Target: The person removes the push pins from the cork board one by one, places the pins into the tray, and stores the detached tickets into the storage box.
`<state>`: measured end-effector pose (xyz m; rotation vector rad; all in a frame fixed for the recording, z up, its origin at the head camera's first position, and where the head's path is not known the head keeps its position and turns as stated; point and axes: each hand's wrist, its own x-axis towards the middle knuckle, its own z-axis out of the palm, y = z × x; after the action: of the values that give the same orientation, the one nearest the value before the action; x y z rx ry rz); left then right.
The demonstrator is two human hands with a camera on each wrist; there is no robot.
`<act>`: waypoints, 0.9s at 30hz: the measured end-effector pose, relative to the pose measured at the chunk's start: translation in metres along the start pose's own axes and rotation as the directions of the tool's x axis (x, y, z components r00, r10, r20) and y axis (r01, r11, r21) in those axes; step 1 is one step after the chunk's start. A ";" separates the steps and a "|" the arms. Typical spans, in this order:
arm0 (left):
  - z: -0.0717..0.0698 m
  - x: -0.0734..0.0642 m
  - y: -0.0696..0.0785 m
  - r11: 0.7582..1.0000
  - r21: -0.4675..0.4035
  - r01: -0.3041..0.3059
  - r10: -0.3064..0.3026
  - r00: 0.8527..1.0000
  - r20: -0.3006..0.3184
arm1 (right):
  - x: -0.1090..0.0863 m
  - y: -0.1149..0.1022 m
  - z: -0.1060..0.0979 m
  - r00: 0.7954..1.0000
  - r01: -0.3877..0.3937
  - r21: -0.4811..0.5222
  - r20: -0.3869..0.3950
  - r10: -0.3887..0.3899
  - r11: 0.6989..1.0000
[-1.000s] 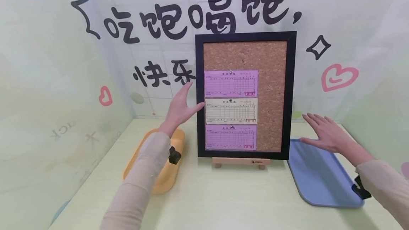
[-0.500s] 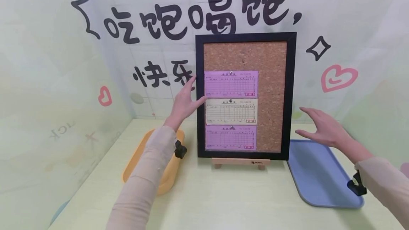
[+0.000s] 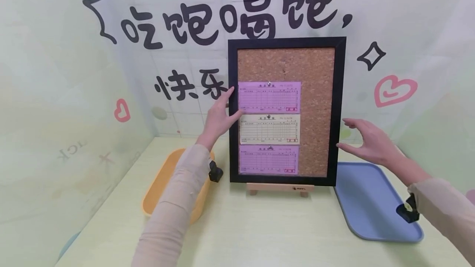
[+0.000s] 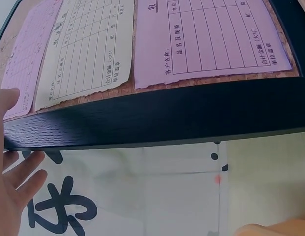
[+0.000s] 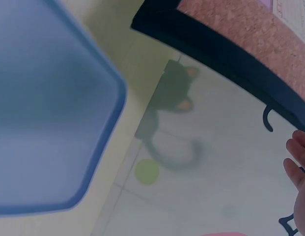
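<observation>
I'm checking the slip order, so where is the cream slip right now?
In the head view, the cream slip is pinned on the left side of the corkboard, between the upper purple slip and the lower purple slip.

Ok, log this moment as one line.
left hand: around frame, left edge | right hand: near right edge | slips: three, pinned

Blk frame [image 3: 337, 94]; brn cork [image 3: 315, 114]; purp & crm slips [image 3: 269, 130]

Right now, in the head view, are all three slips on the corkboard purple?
No, the middle slip on the corkboard is cream, while the upper slip and the lower slip are purple.
</observation>
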<state>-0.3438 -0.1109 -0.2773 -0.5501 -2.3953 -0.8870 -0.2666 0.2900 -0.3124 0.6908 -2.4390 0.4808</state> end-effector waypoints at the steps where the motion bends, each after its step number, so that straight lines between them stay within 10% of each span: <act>1: 0.001 0.000 0.000 1.000 -0.001 0.001 -0.001 1.000 -0.003 | 0.002 -0.003 0.000 1.000 0.007 0.007 -0.007 -0.007 1.000; 27: 0.009 0.002 0.002 0.997 0.077 0.001 0.006 0.997 -0.082 | 0.069 -0.042 -0.001 0.996 0.070 0.101 -0.064 -0.064 0.992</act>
<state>-0.3476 -0.1031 -0.2811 -0.4777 -2.3430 -0.7966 -0.2917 0.2314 -0.2625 0.7872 -2.3391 0.5957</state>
